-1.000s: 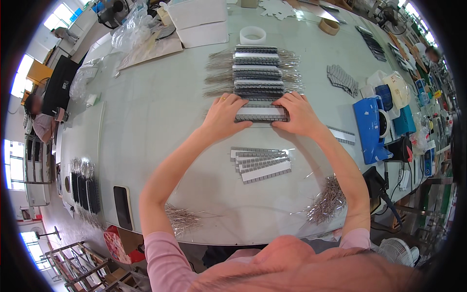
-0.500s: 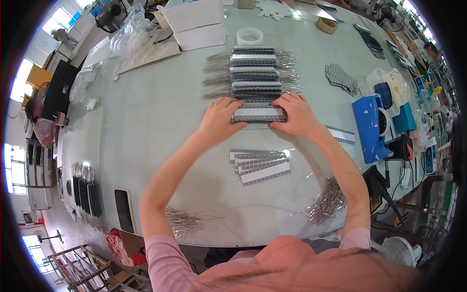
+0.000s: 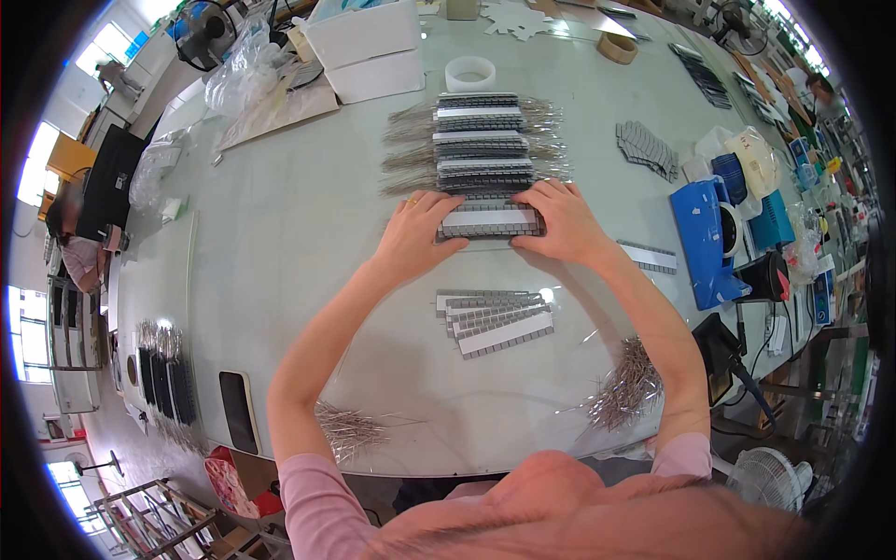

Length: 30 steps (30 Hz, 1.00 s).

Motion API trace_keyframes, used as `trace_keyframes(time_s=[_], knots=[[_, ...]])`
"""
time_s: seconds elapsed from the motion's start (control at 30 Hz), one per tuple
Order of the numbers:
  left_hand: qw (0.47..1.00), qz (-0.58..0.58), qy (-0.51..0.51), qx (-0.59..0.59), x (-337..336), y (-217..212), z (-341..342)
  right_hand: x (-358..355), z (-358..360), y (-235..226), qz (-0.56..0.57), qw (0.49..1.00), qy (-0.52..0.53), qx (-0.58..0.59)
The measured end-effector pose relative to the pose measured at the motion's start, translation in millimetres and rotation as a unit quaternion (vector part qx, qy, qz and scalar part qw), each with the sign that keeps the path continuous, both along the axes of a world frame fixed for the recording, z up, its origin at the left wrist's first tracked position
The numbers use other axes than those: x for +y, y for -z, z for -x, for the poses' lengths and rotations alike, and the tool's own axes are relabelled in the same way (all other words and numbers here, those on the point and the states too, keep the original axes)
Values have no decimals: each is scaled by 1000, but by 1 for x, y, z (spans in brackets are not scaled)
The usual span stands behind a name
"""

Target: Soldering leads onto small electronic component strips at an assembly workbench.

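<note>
Both my hands are closed on the ends of a grey strip with a white band (image 3: 487, 218). My left hand (image 3: 415, 229) grips its left end and my right hand (image 3: 563, 222) its right end, thumbs on the near edge, fingers on the far one. Whether more strips lie beneath it is hidden. Right beyond stand rows of similar dark and white strips (image 3: 482, 149), with thin metal wires (image 3: 411, 154) sticking out at both sides. Nearer me, several loose grey-and-white strips (image 3: 504, 334) lie fanned on the table. Heaps of thin wires (image 3: 347, 431) rest inside each forearm.
A white tape roll (image 3: 469, 73) and white boxes (image 3: 373, 75) stand at the back. Toward the right are a blue tape dispenser (image 3: 700, 247), a single strip (image 3: 649, 258) and grey pieces (image 3: 646, 149). On the left lie a phone (image 3: 239, 411) and dark wired bundles (image 3: 166, 383).
The whole view has shifted slightly. Both hands keep their grip on the strip, at nearly the same place by the rows.
</note>
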<state>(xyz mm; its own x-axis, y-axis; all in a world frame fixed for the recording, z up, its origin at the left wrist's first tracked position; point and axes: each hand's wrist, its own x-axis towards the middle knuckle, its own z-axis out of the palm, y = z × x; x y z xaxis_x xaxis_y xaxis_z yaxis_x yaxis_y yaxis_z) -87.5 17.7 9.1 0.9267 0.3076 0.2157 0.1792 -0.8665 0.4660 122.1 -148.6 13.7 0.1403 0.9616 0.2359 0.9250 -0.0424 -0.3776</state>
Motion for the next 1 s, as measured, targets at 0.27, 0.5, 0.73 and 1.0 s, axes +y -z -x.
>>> trace_keyframes(time_s=[0.27,0.5,0.73,1.0], knots=[[1000,-4,7,1,-1,-5,2,1,0,-1,-3,1000,-1,-1],[1000,-5,4,12,-4,-4,4,-2,3,1,-20,1000,-3,-1],[995,-67,-23,-72,-24,-1,17,-15,9,-17,-99,994,-18,-51],[994,-93,51,23,-143,-4,72,-99,25,-53,-148,984,12,-99]])
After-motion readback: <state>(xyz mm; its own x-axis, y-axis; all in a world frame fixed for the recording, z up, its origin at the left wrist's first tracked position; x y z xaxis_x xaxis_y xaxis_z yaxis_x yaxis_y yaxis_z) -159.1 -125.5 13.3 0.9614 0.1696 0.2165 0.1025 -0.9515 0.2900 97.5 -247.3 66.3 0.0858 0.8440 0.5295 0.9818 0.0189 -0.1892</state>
